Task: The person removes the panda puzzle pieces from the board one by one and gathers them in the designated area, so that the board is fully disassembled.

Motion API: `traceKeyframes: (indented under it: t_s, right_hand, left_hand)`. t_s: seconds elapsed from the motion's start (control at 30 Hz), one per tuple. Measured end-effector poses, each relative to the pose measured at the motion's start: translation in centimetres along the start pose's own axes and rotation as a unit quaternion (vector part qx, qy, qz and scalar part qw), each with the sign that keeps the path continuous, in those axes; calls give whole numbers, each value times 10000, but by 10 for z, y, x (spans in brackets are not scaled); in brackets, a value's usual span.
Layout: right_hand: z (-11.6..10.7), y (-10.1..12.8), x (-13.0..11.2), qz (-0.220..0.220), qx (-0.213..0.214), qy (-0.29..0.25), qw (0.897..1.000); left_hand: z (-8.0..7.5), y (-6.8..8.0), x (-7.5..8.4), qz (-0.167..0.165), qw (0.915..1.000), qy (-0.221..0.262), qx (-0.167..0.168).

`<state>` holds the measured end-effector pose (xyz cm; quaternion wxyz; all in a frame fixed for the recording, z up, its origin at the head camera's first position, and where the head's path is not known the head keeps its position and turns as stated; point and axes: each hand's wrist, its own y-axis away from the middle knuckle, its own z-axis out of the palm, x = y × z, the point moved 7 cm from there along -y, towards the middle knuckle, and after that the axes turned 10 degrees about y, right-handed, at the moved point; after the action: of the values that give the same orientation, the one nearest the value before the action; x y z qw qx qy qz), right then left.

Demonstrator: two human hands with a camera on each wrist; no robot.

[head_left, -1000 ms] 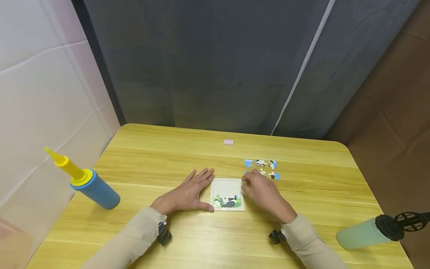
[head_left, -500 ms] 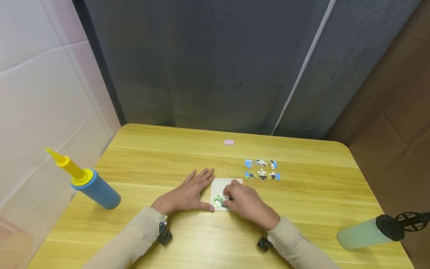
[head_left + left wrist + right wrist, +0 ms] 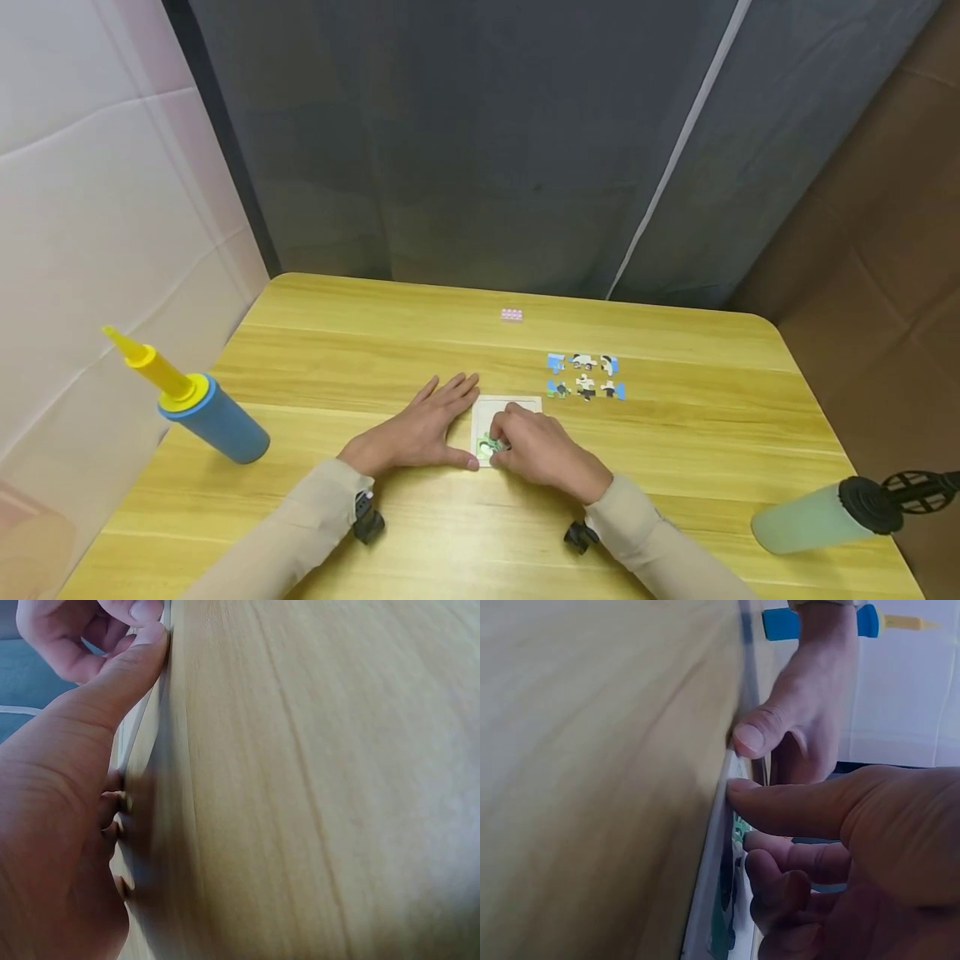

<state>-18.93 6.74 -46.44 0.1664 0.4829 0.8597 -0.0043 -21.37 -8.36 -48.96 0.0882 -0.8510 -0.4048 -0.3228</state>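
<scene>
A white puzzle tray (image 3: 512,406) lies on the yellow wooden table (image 3: 675,442) in front of me. My left hand (image 3: 420,429) rests flat beside the tray's left side, fingers straight, its thumb (image 3: 127,671) pressed against the tray's near corner. My right hand (image 3: 528,446) covers the lower half of the tray. Its fingers are curled, with their tips on a green puzzle piece (image 3: 489,446) at the lower left. In the right wrist view its thumb (image 3: 795,806) lies along the tray's edge (image 3: 709,900). Several loose puzzle pieces (image 3: 585,377) lie in two rows to the upper right.
A blue pump with a yellow nozzle (image 3: 202,408) lies at the left of the table. A pale green pump with a black handle (image 3: 825,517) lies at the right front. A small pink block (image 3: 512,315) sits near the far edge, before a dark curtain.
My right hand has moved left from the loose pieces onto the tray and settled on its lower left. The left hand has stayed put.
</scene>
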Motion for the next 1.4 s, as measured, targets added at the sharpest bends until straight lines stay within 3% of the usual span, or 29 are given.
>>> traceKeyframes:
  t_s: [0.3,0.67,0.97,1.4]
  right_hand:
    - [1,-3,3,93,-256,-456,9986]
    - [0,2,2,-32,372,-484,9981]
    - [-9,5,2,-18,728,-902,9933]
    - [-28,19,48,744,884,-1622,9800]
  left_hand:
    - [0,-1,-1,-15,10000,37,-30]
    - [0,0,0,1,10000,46,-29]
    - [-1,0,0,9,10000,39,-1]
    - [2,-2,-2,-74,10000,63,15]
